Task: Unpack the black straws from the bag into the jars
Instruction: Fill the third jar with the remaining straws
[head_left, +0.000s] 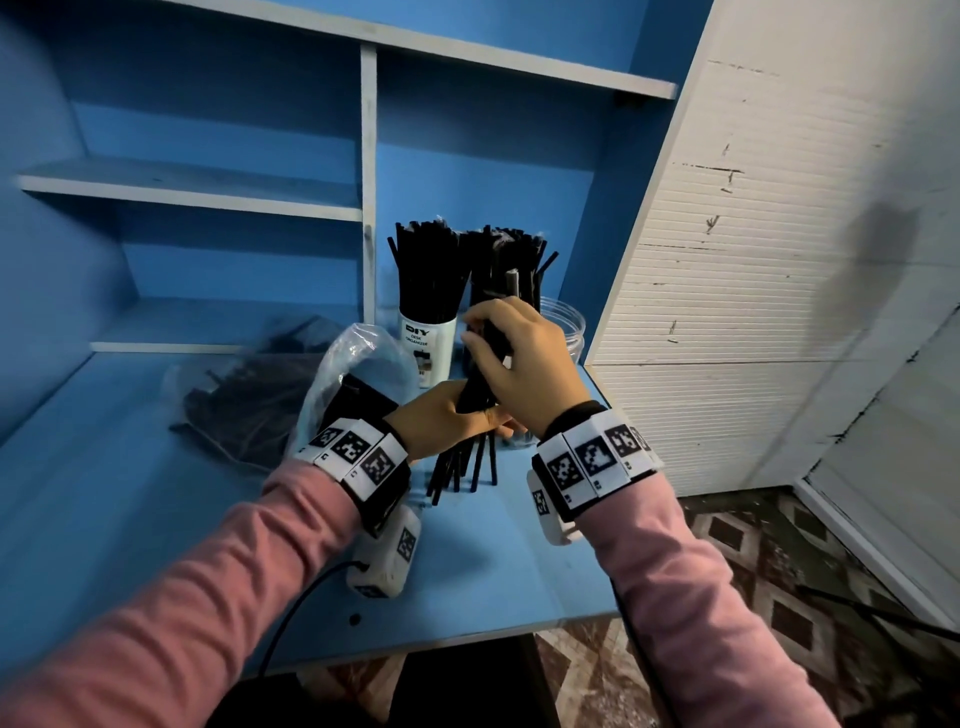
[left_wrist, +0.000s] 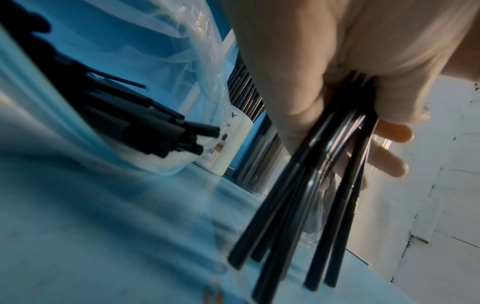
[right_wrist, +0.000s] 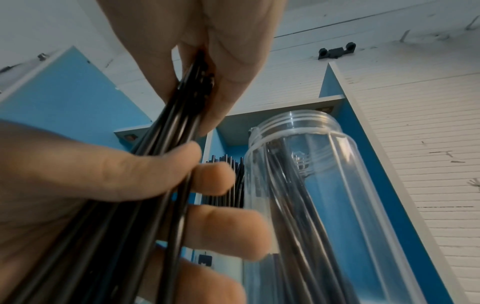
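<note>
While both our hands share 1 bundle of black straws (head_left: 480, 384) above the blue surface (head_left: 156, 519), the left hand (head_left: 441, 421) grips low, the right hand (head_left: 519, 358) high; the bag (head_left: 358, 364) lies at 9 o'clock, the jars (head_left: 428, 332) at 12.

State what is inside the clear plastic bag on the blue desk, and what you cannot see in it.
The clear plastic bag holds loose black straws, with some ends poking toward its open mouth. Their number cannot be seen: the left hand and the creased plastic cover part of it.
</note>
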